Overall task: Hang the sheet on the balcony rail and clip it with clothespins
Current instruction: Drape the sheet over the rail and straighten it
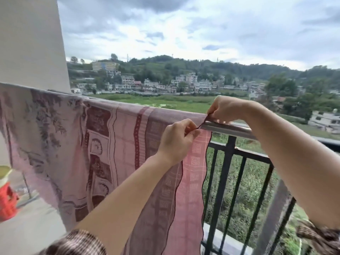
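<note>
A pink and maroon patterned sheet (103, 137) hangs draped over the shiny metal balcony rail (230, 128), reaching from the left wall to its right edge near the middle. My left hand (177, 139) pinches the sheet's dark hemmed edge just below the rail. My right hand (227, 109) pinches the same edge on top of the rail, where the cloth ends. No clothespin is visible in either hand or on the rail.
Black vertical bars (224, 181) run under the bare rail to the right. A white pillar (31, 41) stands at the left. A red plastic crate (7, 203) sits on the floor at the far left. Beyond lie fields and houses.
</note>
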A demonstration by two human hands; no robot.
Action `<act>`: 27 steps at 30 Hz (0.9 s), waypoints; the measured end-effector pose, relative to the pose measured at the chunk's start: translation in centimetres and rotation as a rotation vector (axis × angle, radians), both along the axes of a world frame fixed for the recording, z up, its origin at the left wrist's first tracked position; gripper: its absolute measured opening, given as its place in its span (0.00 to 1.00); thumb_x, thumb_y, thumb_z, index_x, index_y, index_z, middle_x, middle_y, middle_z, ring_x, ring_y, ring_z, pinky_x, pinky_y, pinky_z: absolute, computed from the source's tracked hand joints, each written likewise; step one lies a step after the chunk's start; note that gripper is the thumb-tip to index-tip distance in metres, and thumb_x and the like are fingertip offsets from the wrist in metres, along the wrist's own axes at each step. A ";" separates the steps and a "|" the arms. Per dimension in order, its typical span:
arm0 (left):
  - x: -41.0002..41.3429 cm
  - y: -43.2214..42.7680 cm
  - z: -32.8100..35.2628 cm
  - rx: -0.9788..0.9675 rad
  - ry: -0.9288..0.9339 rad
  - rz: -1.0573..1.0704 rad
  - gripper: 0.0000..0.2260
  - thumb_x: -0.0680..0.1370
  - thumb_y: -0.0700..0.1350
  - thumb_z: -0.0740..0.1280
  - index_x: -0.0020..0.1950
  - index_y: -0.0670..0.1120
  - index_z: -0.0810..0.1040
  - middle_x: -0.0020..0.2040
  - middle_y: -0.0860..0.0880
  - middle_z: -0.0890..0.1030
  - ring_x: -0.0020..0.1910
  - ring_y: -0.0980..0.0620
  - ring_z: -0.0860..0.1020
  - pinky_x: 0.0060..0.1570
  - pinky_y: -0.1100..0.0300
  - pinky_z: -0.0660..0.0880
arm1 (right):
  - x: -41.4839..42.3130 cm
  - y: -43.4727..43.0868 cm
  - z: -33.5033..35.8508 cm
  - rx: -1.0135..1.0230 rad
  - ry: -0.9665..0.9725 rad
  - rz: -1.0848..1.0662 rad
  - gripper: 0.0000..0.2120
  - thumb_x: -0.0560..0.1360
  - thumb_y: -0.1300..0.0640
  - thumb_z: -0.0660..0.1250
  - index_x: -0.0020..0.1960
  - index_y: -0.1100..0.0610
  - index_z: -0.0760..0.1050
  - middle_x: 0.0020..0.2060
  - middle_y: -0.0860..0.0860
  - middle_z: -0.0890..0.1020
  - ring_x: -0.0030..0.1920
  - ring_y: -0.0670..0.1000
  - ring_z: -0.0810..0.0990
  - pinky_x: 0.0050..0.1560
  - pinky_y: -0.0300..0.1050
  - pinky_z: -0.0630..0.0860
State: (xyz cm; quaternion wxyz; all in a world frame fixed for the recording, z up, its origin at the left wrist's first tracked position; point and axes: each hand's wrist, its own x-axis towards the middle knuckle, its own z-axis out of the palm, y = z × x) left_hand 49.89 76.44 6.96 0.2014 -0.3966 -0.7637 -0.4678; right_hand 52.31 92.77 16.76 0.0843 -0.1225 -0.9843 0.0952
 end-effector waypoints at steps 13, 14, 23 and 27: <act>10.6 10.6 -0.7 0.082 -0.068 -0.230 0.05 0.73 0.46 0.73 0.42 0.44 0.82 0.35 0.53 0.82 0.34 0.57 0.79 0.39 0.59 0.78 | 15.0 9.9 -1.6 -0.320 0.235 -0.134 0.06 0.75 0.59 0.69 0.50 0.53 0.83 0.34 0.47 0.83 0.33 0.44 0.80 0.36 0.39 0.77; 11.0 10.8 -0.8 0.087 -0.063 -0.220 0.05 0.72 0.46 0.73 0.41 0.44 0.82 0.34 0.53 0.82 0.34 0.58 0.79 0.39 0.60 0.78 | 15.6 10.1 -1.9 -0.354 0.248 -0.117 0.06 0.74 0.57 0.71 0.50 0.53 0.84 0.32 0.46 0.84 0.31 0.42 0.81 0.35 0.38 0.77; 13.9 11.3 1.0 0.173 -0.086 -0.278 0.04 0.72 0.43 0.72 0.37 0.44 0.81 0.30 0.53 0.80 0.27 0.62 0.74 0.30 0.69 0.72 | 17.0 10.9 -4.6 -0.578 0.628 -0.069 0.06 0.74 0.62 0.69 0.46 0.55 0.84 0.27 0.43 0.82 0.29 0.42 0.78 0.28 0.31 0.72; 15.0 12.3 -0.2 0.080 -0.050 -0.252 0.04 0.71 0.42 0.72 0.36 0.44 0.81 0.31 0.52 0.81 0.30 0.59 0.76 0.34 0.63 0.76 | 18.0 11.6 -6.6 -0.651 0.630 -0.097 0.07 0.74 0.63 0.69 0.41 0.53 0.83 0.34 0.51 0.83 0.35 0.46 0.77 0.35 0.36 0.74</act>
